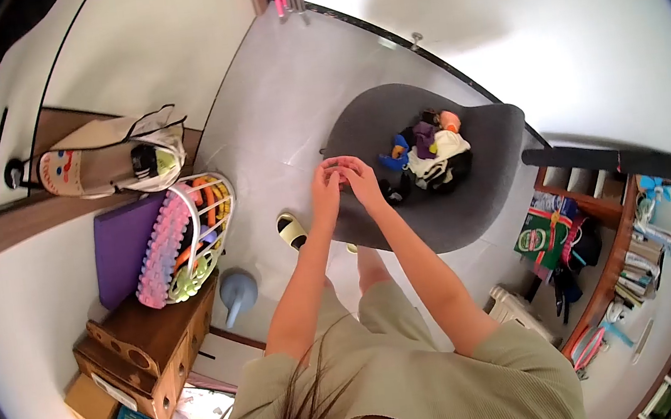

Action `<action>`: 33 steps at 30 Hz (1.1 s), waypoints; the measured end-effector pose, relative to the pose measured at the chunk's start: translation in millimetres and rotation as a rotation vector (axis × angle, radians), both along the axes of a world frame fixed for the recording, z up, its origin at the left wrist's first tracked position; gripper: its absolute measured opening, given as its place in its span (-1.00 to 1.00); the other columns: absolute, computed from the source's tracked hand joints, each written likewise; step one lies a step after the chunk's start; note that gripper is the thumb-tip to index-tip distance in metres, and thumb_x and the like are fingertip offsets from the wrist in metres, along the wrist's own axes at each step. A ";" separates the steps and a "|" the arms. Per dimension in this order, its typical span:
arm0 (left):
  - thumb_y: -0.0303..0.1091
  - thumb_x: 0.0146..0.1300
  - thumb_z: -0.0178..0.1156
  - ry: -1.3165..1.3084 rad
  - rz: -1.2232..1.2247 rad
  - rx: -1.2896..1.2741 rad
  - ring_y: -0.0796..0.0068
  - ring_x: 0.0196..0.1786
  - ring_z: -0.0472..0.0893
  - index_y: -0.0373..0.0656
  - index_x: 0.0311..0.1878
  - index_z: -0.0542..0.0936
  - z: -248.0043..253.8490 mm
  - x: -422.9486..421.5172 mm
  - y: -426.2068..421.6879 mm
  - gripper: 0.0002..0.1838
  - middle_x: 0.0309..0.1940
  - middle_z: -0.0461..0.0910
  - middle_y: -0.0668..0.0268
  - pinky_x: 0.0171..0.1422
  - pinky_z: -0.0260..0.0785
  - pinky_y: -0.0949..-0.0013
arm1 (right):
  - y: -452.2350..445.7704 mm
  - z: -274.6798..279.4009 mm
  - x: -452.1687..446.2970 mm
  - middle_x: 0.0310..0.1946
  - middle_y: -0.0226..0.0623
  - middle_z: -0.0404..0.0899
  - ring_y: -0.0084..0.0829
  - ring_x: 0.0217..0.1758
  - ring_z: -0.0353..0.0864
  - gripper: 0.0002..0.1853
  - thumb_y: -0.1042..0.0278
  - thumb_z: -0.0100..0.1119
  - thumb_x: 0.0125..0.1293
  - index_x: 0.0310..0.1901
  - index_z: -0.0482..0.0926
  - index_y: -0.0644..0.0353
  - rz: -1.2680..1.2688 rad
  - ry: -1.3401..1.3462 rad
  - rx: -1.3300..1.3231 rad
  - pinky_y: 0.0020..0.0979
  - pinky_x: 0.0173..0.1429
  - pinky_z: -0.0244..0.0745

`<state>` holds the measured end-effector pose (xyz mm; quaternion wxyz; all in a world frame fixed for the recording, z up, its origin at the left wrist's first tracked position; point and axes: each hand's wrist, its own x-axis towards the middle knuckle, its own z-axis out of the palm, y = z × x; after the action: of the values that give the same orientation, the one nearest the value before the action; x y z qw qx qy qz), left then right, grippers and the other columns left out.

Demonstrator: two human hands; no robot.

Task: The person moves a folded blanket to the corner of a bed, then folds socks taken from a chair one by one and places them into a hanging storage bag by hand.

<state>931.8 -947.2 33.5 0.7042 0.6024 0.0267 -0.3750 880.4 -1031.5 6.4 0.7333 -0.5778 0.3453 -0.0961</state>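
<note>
My left hand and my right hand meet in front of me, over the near left edge of a grey chair. The fingers of both are curled in and their tips touch or nearly touch. Whatever lies between them, if anything, is hidden by the fingers. On the chair seat, right of my hands, is a loose pile of small cloth pieces that look like socks: a white one, a purple one, an orange one, a blue one and black ones.
A yellow-and-black slipper is on the floor at my feet. Left stand a white basket with a bumpy foam roller, a wooden cabinet and a tote bag. A wooden shelf with books is at right.
</note>
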 end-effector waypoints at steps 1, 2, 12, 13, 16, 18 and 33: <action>-0.45 0.15 -0.12 0.017 -0.031 -0.010 0.57 -0.28 0.49 -0.18 -0.05 0.36 0.4 -7.6 -10.8 -0.73 -0.27 0.48 0.30 -0.23 0.34 0.56 | -7.1 -0.2 -12.6 -0.31 -0.32 0.49 -0.61 -0.28 0.47 -0.77 0.50 -0.07 0.17 -0.13 0.41 0.32 -0.040 0.016 0.026 -0.61 -0.24 0.40; -0.45 0.15 -0.12 0.035 -0.063 -0.019 0.57 -0.29 0.49 -0.18 -0.06 0.36 0.7 -15.2 -21.1 -0.73 -0.27 0.48 0.31 -0.23 0.34 0.56 | -13.7 -0.4 -25.7 -0.33 -0.32 0.50 -0.60 -0.29 0.47 -0.77 0.50 -0.06 0.15 -0.14 0.43 0.31 -0.079 0.032 0.052 -0.60 -0.24 0.39; -0.46 0.13 -0.09 0.052 -0.369 0.044 0.63 -0.35 0.45 -0.20 -0.13 0.42 -19.3 -87.0 -110.5 -0.77 -0.34 0.48 0.33 -0.30 0.31 0.60 | -93.1 -9.4 -126.0 -0.26 -0.41 0.48 -0.65 -0.25 0.46 -0.74 0.45 -0.09 0.16 -0.10 0.44 0.21 -0.251 0.161 0.051 -0.64 -0.22 0.35; -0.42 0.14 -0.10 0.031 -0.409 0.068 0.63 -0.34 0.46 -0.17 -0.11 0.42 -26.0 -93.6 -114.9 -0.76 -0.32 0.48 0.34 -0.29 0.30 0.59 | -98.9 -10.9 -133.9 -0.25 -0.41 0.48 -0.66 -0.24 0.45 -0.74 0.44 -0.08 0.16 -0.10 0.44 0.21 -0.280 0.159 0.063 -0.64 -0.22 0.35; -0.39 0.15 -0.10 0.015 -0.503 0.163 0.63 -0.35 0.46 -0.14 -0.10 0.42 -37.7 -110.0 -127.9 -0.75 -0.29 0.49 0.35 -0.29 0.29 0.57 | -111.2 -34.4 -154.5 -0.18 -0.35 0.46 -0.55 -0.15 0.42 -0.71 0.45 -0.06 0.12 -0.09 0.43 0.26 -0.348 0.271 -0.088 -0.56 -0.09 0.31; -0.39 0.15 -0.10 0.032 -0.550 0.215 0.64 -0.35 0.45 -0.14 -0.09 0.42 -42.7 -118.9 -136.4 -0.74 -0.27 0.48 0.34 -0.30 0.29 0.57 | -119.2 -46.8 -168.0 -0.08 -0.24 0.38 -0.40 -0.03 0.36 -0.66 0.45 -0.03 0.08 -0.05 0.40 0.26 -0.376 0.370 -0.145 -0.48 0.04 0.24; -0.33 0.15 -0.09 0.008 -0.630 0.309 0.59 -0.23 0.40 -0.11 -0.01 0.41 -95.9 -135.5 -194.0 -0.68 -0.14 0.42 0.40 -0.20 0.24 0.50 | -159.3 -77.8 -177.5 0.15 -0.08 0.16 -0.12 0.21 0.11 -0.48 0.18 -0.02 0.05 0.09 0.31 0.18 -0.155 0.742 -0.316 -0.27 0.24 -0.03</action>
<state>796.3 -1141.2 -62.4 0.4543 0.6789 -0.1014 -0.5678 702.9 -1190.9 -71.5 0.4518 -0.6510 0.6099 0.0120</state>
